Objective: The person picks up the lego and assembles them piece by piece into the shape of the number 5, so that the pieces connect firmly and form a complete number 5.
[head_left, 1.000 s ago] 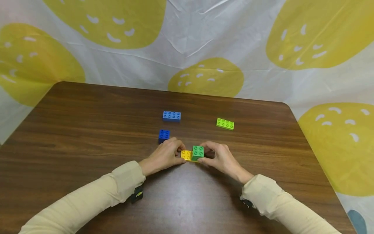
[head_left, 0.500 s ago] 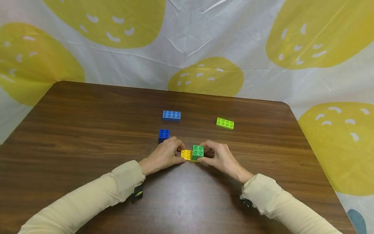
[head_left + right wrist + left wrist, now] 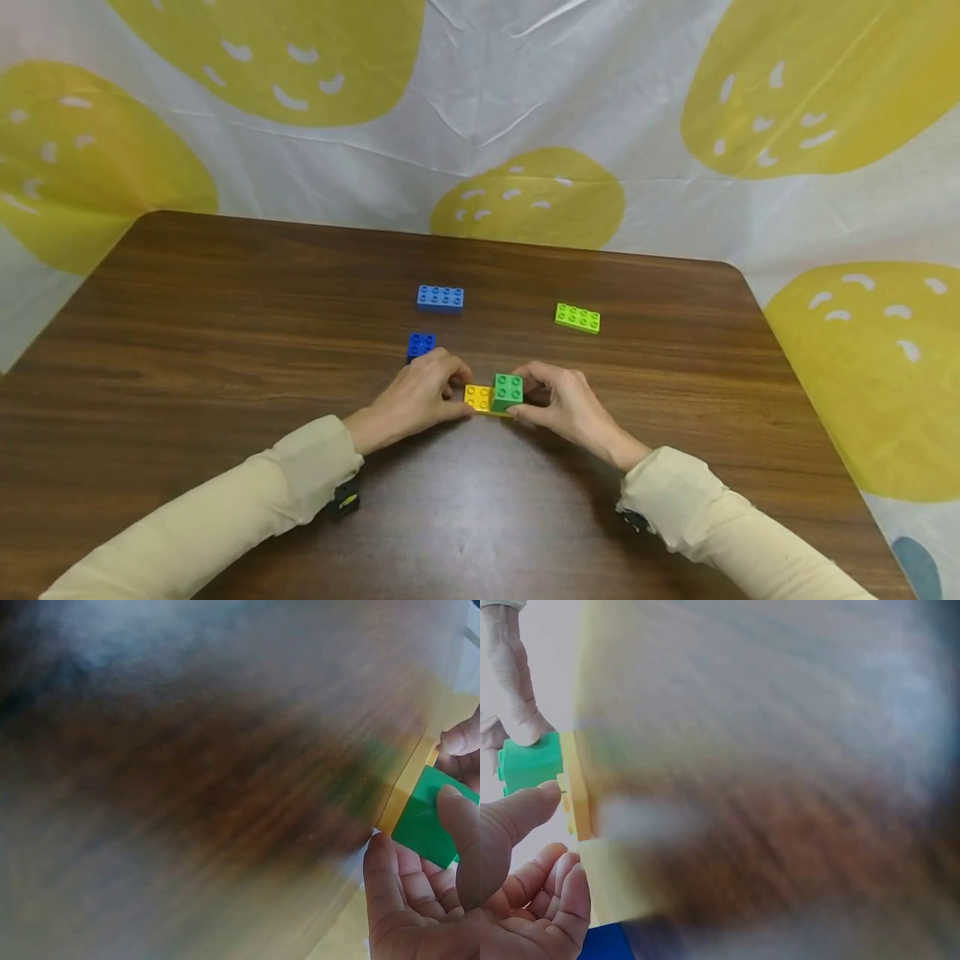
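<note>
A green two-by-two toy brick (image 3: 508, 392) sits on the right half of a flat yellow brick (image 3: 477, 398), whose studs show on its left half. My right hand (image 3: 573, 408) grips the green brick, thumb on the near side and fingers behind. In the right wrist view the thumb (image 3: 457, 817) lies against the green side wall. My left hand (image 3: 412, 398) is at the yellow brick's left end, thumb and fingers spread apart around its corner. The left wrist view shows the left thumb tip (image 3: 549, 789) overlapping the yellow brick, with the other fingertips just below it.
Just behind my left hand stands a dark blue two-by-two brick (image 3: 421, 344), partly covered by it. Farther back lie a lighter blue two-by-four brick (image 3: 440, 298) and a flat lime brick (image 3: 577, 317). The brown table (image 3: 262, 333) ends at a patterned curtain (image 3: 480, 108).
My left hand has shifted slightly left, its fingertips easing off the yellow brick's end. My right hand and the green and yellow bricks have stayed in place.
</note>
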`<state>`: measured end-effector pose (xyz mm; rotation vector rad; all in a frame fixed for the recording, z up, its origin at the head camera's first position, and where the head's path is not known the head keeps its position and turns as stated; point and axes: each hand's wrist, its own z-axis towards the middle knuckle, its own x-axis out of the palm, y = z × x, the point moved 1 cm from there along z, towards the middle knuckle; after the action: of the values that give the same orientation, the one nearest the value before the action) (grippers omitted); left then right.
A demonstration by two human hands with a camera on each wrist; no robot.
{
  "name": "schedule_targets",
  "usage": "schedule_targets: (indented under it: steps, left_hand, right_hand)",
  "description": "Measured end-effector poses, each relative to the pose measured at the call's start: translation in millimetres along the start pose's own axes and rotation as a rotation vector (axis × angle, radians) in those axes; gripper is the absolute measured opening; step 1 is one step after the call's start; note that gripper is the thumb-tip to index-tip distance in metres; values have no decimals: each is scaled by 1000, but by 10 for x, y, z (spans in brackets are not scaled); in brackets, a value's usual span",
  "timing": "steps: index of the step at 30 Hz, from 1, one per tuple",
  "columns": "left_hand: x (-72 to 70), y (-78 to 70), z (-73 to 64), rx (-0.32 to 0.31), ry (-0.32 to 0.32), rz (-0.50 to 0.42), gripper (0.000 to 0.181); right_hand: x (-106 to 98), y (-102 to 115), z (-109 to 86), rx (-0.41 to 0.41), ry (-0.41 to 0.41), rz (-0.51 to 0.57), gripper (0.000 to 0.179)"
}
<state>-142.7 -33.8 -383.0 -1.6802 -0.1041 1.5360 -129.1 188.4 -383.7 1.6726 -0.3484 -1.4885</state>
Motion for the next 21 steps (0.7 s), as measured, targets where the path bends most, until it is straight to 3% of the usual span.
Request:
schedule_targets:
  steps: [11, 21]
  left_hand:
    - [-282, 63, -63, 24, -95, -48, 26]
    - [-653, 359, 76, -91, -196, -116, 26]
  right_hand:
    - [2, -1, -13, 3, -1, 0, 29]
    - [-1, -3, -30, 10, -4, 2, 30]
